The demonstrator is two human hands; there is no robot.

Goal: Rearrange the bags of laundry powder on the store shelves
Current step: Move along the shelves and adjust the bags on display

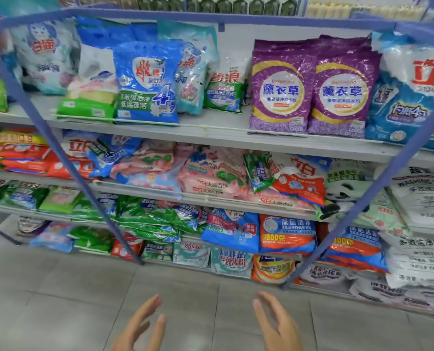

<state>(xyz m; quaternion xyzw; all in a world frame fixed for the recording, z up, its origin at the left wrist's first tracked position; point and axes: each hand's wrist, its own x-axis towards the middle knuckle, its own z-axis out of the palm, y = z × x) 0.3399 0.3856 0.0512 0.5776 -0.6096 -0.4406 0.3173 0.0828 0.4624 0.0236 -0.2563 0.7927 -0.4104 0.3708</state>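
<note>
I hold the left grip (135,330) and right grip (276,328) spread and empty over open floor (59,287), well short of the shelves (211,130). Laundry powder bags (279,89) crowd every shelf; some overhang the front edges.

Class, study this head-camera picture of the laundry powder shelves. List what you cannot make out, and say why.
Head view:
What stands behind the two purple bags: they cover it.
The blue and white bag at far right: cut off by the frame edge.
The left hand and right hand: wrists lie below the lower edge.
Small print on the purple bags: too blurred to read.
</note>
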